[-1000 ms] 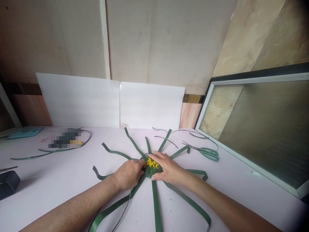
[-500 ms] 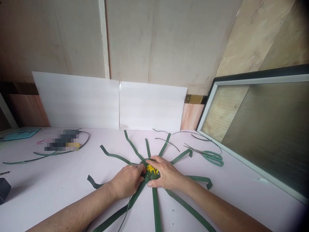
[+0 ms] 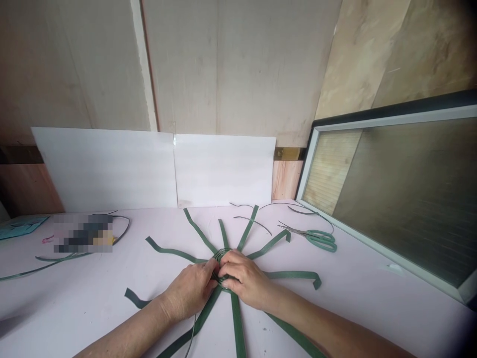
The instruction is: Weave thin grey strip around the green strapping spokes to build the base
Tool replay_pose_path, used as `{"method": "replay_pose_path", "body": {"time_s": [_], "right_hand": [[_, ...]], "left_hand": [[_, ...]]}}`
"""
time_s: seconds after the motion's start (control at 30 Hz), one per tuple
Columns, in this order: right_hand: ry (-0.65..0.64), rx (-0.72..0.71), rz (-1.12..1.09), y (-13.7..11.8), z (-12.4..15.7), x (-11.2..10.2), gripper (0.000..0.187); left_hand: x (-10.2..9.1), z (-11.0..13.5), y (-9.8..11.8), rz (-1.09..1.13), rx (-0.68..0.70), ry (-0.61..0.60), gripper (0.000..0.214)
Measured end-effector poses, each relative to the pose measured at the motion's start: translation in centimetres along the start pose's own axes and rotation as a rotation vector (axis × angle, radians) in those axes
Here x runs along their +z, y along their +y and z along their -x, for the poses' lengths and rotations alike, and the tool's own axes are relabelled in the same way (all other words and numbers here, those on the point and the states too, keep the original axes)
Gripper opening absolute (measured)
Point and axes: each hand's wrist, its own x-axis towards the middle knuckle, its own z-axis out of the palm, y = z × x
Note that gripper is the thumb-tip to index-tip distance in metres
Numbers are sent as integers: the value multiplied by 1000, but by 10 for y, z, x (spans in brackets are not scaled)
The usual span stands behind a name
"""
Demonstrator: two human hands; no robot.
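Observation:
A round woven base [image 3: 224,252] of thin green cord lies on the table, with flat dark green strips [image 3: 238,323] spreading from it like spokes. My left hand [image 3: 190,291] pinches its left edge between thumb and bent fingers. Curled over the middle is my right hand [image 3: 248,278], its fingertips and thumb pressed on the weave close to my left fingers. My fingers cover the yellow centre. A thin cord [image 3: 193,330] hangs down from under my left hand toward the front.
Green-handled scissors [image 3: 320,240] lie to the right, near loose thin cord pieces [image 3: 253,223]. A blurred patch and curved cords [image 3: 63,257] are at the left, beside a teal packet [image 3: 22,226]. White boards [image 3: 223,171] stand at the back; a framed glass panel [image 3: 410,199] leans right.
My right hand's fingers have drawn in from the right edge and curled over the middle, covering the yellow part. My left hand still pinches the left edge. The view has shifted slightly.

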Motion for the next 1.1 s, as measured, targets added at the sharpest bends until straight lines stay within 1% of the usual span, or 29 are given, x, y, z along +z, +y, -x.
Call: {"method": "replay_pose_path", "body": {"time_s": [0.1,0.2,0.27,0.37,0.43,0.53,0.6,0.7,0.73,0.8,0.93,1.03,1.1], "right_hand": [[-32,-49,-29,3,0,1,19],[-56,-26,-45,3,-2,2,18],[-74,18,-58,1,-4,3,19],[-98,136,-75,-4,-8,4,21],[-88,197,-81,-9,-10,4,25],[-45,233,-130,-14,-9,5,28],[-23,236,-177,-16,-7,5,28],[-23,187,-220,-16,-5,5,30],[-28,170,-229,-16,-4,5,30],[-40,150,-239,-16,-4,5,29],[-48,157,-256,-18,-5,4,27],[-57,246,-276,-19,-8,5,26],[-78,321,-272,-20,-12,5,26]], "left_hand": [[1,-2,-2,33,-7,-1,16],[0,-3,-3,54,-12,-2,15],[-2,-2,-3,76,-15,-5,12],[-4,-2,-2,99,-12,-2,5],[-7,-1,0,114,-4,5,6],[-12,-1,2,167,3,0,8],[-16,-1,1,222,-22,-32,7],[-22,-1,-5,368,-76,-131,4],[-23,-1,-7,433,-87,-159,6],[-24,-2,-13,554,-99,-177,9],[-21,-5,-19,691,-130,-135,10],[-16,-6,-18,740,-175,-62,11],[-15,-6,-14,723,-201,-11,10]]}}
